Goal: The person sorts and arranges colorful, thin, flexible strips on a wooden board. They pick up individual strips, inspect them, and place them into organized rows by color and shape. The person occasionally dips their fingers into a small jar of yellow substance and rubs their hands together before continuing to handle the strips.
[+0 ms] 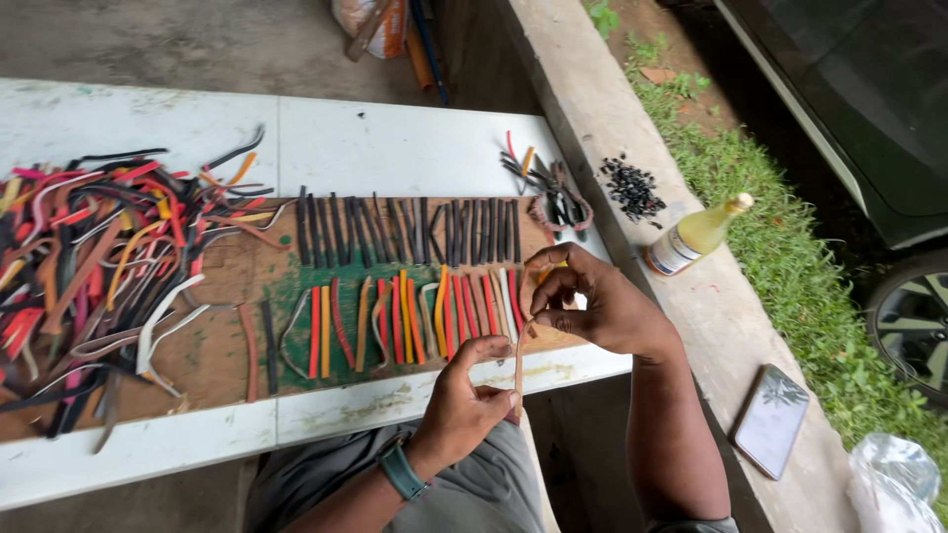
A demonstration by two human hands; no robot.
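Both hands pinch one thin tan rubber strip (519,360), held nearly upright just off the table's near edge; the right hand (592,304) closes thumb and fingers on its top end, the left hand (464,400) grips its lower end; a loose pinch could let the limp strip slip and drop into the lap or under the table; a jolted wrist might also scatter the sorted row of coloured rubber strips (395,321) on the worn wooden board (212,345), or the black strips (410,229) behind.
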